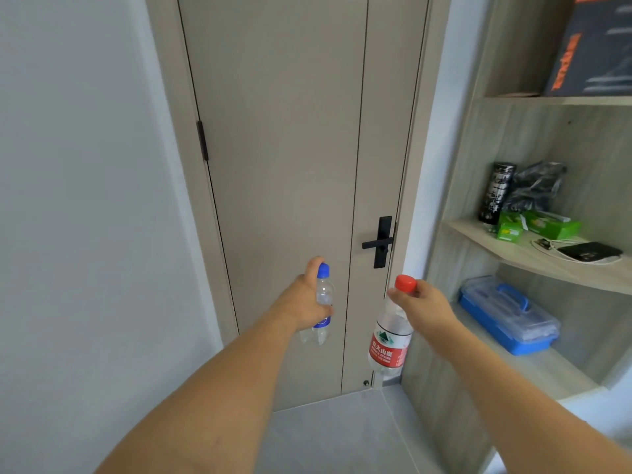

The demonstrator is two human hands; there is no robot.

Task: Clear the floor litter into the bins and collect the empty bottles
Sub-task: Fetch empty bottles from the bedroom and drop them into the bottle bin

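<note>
Clear plastic bottle with a blue cap (323, 302) sat upright in the left hand (306, 302), fingers wrapped round its body. The right hand (422, 304) pinched the red-capped, red-labelled clear bottle (390, 336) by the neck, hanging, both carried before the closed grey door (280, 165), probably for collection.

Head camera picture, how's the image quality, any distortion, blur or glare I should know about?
Head view: wide-angle bending bows the door edges and shelf unit lines outward; light is soft and even, shadows faint, no strong glare; the hands, left hand and right hand, and both bottles, blue-capped bottle and red-capped bottle, look reasonably sharp; the forearms at the bottom edge look stretched and softer.
</note>
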